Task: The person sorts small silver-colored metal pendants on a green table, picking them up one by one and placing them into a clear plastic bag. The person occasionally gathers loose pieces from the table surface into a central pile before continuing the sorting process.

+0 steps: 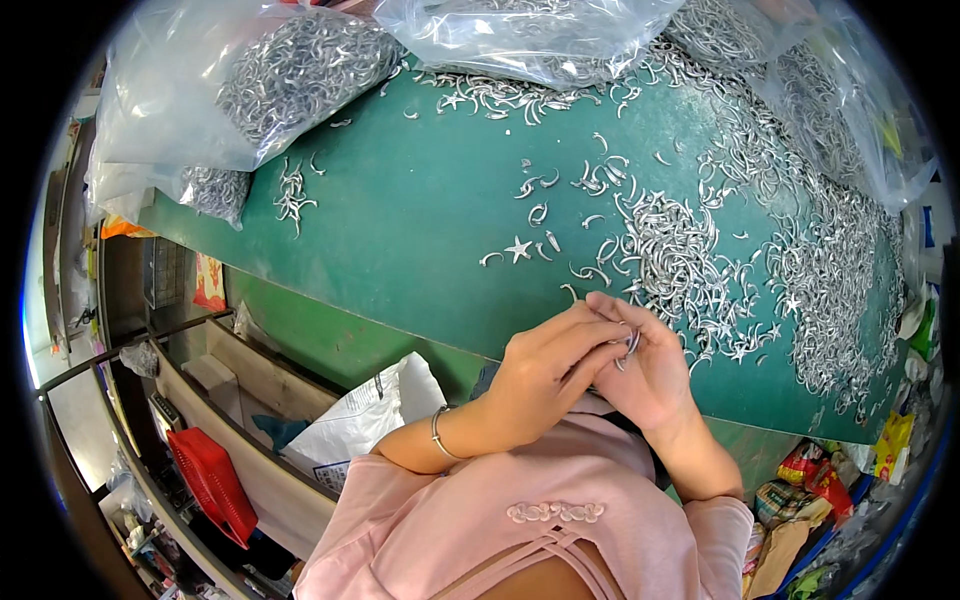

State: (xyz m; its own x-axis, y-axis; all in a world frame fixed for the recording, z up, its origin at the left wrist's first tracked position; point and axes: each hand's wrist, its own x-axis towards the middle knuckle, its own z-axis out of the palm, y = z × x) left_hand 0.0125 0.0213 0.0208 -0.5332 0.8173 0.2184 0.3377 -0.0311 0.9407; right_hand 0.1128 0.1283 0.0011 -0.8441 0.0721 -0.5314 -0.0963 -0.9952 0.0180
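Observation:
My two hands meet over the near edge of the green table [420, 230]. My left hand [545, 365], with a bracelet on its wrist, is closed, its fingertips pinching at a small curved silver metal piece [631, 343]. Palm turned up and fingers curled in, my right hand [648, 378] cups the same spot and grips there too. Fingers partly cover what is held, so I cannot tell how many pieces there are. Just beyond my hands lies a loose pile of curved silver metal pieces [675, 250], with a star-shaped piece [518, 249] to its left.
Clear plastic bags [290, 85] full of such pieces stand along the far side. A larger heap [830, 290] spreads at the right. A small cluster [293, 198] lies at the left. Below the table are a white sack [370, 420], a red basket [212, 485] and drawers.

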